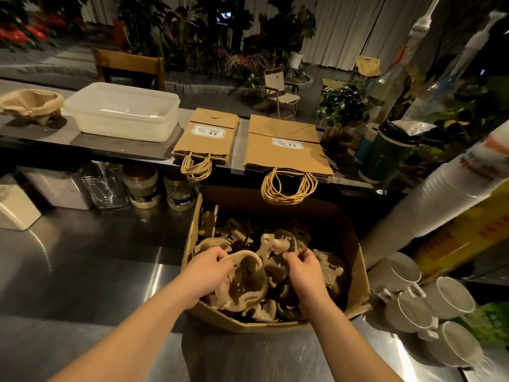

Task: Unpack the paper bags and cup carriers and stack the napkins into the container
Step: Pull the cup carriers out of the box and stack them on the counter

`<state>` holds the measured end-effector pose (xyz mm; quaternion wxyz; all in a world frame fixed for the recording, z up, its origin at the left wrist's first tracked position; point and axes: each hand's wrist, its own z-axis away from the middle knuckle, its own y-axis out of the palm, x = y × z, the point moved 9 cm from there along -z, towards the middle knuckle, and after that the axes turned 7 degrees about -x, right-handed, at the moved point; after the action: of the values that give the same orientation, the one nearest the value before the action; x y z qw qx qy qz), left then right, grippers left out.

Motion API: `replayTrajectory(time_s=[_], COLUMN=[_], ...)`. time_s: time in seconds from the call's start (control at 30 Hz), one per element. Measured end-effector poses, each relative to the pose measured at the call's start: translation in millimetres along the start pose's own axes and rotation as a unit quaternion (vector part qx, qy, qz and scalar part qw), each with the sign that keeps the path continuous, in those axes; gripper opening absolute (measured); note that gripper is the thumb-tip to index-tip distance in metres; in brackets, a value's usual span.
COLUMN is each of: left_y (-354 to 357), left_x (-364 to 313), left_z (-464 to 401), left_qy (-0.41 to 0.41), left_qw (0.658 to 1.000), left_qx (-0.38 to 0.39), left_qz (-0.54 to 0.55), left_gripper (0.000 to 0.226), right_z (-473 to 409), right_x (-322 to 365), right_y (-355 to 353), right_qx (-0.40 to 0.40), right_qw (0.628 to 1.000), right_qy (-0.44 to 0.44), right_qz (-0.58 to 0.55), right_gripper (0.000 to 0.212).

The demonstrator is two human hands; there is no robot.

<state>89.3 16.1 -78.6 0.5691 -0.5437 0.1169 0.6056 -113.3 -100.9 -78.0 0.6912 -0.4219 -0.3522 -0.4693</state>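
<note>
Both hands are inside the open cardboard box on the steel counter. The left hand has its fingers curled over the pale rim of a pulp cup carrier, and it grips this rim at the left side. The right hand pinches the edge of another cup carrier between the bent fingers and the thumb, just beside the first one. The box is full of such carriers; they are brown-grey moulded pulp, with round hollows, and they lie in disorder, some tilted, some on top of others. On the raised shelf behind the box two piles of flat brown paper bags lie side by side, each with a white label, and their twisted paper handles hang over the shelf edge. To the left of them stands a white translucent plastic container; something white and flat lies in it, but I cannot tell what it is. At the far left of the shelf sits a small stack of carriers. On the right there are white mugs and a leaning stack of paper cups.
</note>
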Motion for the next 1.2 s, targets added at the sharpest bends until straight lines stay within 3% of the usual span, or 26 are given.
replayTrajectory(time_s=[0.23, 0.4, 0.57, 0.77, 0.93, 1.03, 1.2], left_y=[-9, -10, -11, -12, -7, -3, 7], left_x=[11, 9, 11, 3, -4, -7, -5], left_z=[0, 2, 5, 10, 16, 19, 22], left_qy=[-0.050, -0.058, -0.063, -0.023, -0.027, -0.054, -0.125], left_qw=[0.990, 0.985, 0.983, 0.989, 0.986, 0.979, 0.931], left_qx=[-0.047, -0.045, -0.036, -0.018, 0.021, 0.036, 0.061], left_qz=[0.126, 0.157, 0.167, 0.148, 0.162, 0.195, 0.338], left_gripper=[0.009, 0.014, 0.042, 0.048, 0.063, 0.058, 0.049], right_z=[13, 26, 37, 63, 81, 85, 86], right_x=[28, 34, 41, 55, 65, 62, 54], right_y=[-16, -8, -2, 25, 49, 56, 67], right_qx=[-0.087, -0.062, -0.024, 0.058, 0.069, 0.088, 0.111], right_qw=[0.990, 0.988, 0.988, 0.969, 0.866, 0.832, 0.808], right_qy=[-0.087, -0.088, -0.095, -0.232, -0.388, -0.408, -0.424], right_qz=[-0.073, -0.114, -0.116, 0.058, 0.307, 0.365, 0.395], right_gripper=[0.010, 0.022, 0.018, 0.024, 0.016, 0.028, 0.033])
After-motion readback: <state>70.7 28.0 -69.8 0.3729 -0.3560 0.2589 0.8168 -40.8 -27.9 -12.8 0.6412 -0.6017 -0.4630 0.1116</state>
